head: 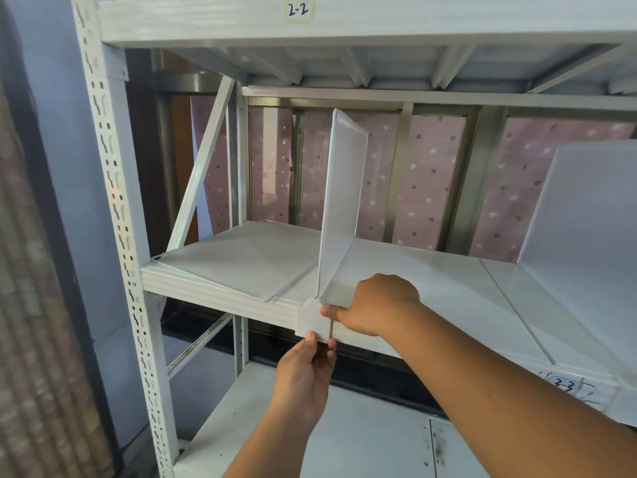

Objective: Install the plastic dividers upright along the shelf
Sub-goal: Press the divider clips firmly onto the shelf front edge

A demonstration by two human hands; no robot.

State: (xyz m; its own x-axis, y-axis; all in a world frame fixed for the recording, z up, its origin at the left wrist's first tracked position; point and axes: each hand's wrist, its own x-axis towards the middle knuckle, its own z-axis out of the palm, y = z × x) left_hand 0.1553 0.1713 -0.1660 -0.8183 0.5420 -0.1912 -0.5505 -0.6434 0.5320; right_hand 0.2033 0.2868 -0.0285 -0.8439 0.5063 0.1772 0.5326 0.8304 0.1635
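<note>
Divider (339, 201) standing upright, long axis running front-to-back across shelf (241, 257). Left hand (305, 377) pinching front tab from below, right hand (375, 305) closed on base, equally close.

You face a white-painted metal shelf (241, 257) whose translucent frosted-white plastic divider (341, 201) ends in an opaque white clip (312, 320). Behind it hangs a pink backing sheet (431, 174) speckled with white and mauve spots. Black handwritten "2-2" marks a pale label (298, 10) overhead.
</note>
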